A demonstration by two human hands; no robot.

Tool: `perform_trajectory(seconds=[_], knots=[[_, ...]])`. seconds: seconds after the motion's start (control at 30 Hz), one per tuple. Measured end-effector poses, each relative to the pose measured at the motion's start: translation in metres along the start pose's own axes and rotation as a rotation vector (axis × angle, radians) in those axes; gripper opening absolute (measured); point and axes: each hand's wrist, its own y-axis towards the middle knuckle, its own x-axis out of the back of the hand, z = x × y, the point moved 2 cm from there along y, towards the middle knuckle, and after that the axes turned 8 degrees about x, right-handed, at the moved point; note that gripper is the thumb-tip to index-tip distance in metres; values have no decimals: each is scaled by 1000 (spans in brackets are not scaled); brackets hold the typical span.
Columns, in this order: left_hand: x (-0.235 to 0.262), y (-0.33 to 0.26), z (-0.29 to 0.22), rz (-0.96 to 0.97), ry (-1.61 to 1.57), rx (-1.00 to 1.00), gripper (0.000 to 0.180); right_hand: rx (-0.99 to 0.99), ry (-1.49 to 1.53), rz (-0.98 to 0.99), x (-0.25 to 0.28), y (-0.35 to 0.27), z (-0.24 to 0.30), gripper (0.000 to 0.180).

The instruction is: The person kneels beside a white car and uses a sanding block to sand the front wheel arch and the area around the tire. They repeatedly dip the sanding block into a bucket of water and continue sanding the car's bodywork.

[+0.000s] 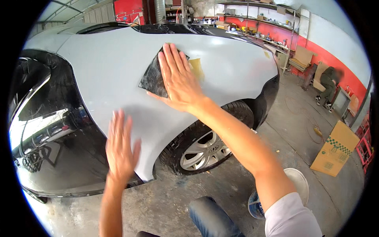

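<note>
My right hand [178, 77] lies flat on a dark sheet of sandpaper [152, 77], pressing it against the grey primed fender [118, 71] of a black car above the front wheel [205, 148]. A yellowish filler patch [197, 68] shows just right of the fingers. My left hand [120, 148] is blurred, fingers spread, flat over the lower part of the fender near the door seam, holding nothing.
The glossy black door [51, 134] fills the left. A white bucket [298, 183] and a cardboard box [335, 148] stand on the concrete floor at right. Another person [327, 85] crouches by the red wall under shelves. My knee [209, 219] is at the bottom.
</note>
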Motion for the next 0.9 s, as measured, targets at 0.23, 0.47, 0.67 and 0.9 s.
perform_trajectory(seconds=[0.23,0.47,0.67,0.9], knots=[[37,126,32,-65,390,-99,67,115,-69,296,15,-129,-26,71],[16,123,26,-33,386,-126,67,268,122,36,6,15,-13,76],[32,123,34,-56,453,-132,67,33,86,77,43,-113,-89,79],[11,121,29,-39,348,-153,69,225,140,-38,7,16,-2,77]])
